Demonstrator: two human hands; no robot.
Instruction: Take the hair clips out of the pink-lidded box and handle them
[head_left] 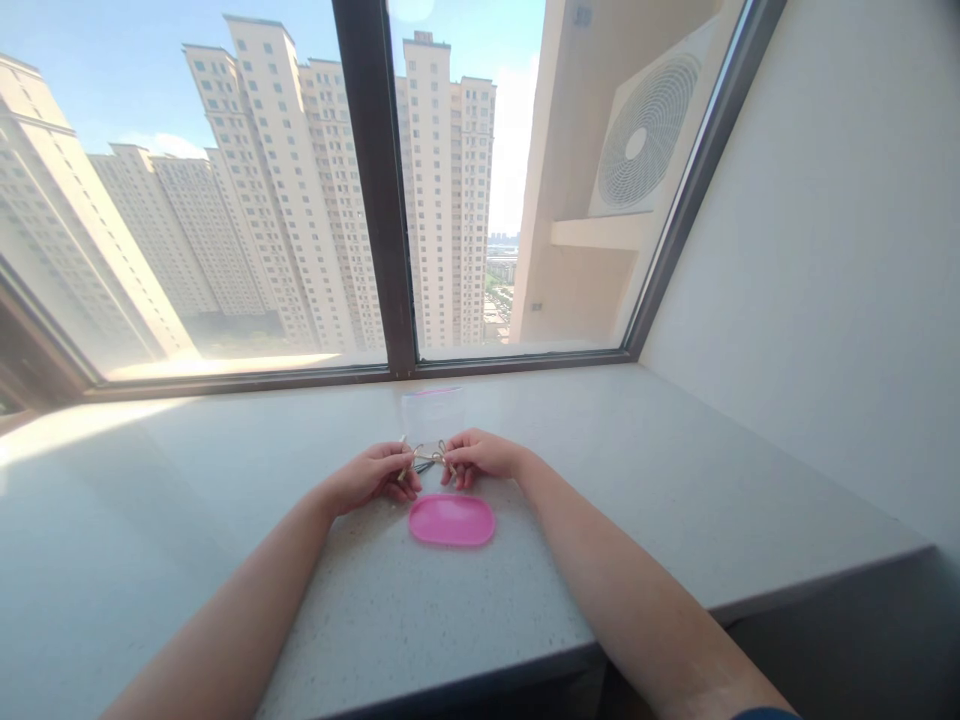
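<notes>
Both hands meet over the pale speckled counter, behind a pink oval tray (451, 521). My left hand (382, 471) pinches one side of a thin gold-coloured looped item (427, 458). The fingers of my right hand (475, 457) are closed on its other side. Some small dark pieces show between the hands; whether they belong to the gold item I cannot tell. Just beyond the hands lies a clear plastic bag (433, 412) with a pinkish top edge. The pink tray has nothing visible in it.
The counter (450, 620) runs back to a dark-framed window (397, 376). A white wall (840, 260) rises on the right. The counter's front edge crosses below the forearms. Tall buildings and an air-conditioner unit stand outside.
</notes>
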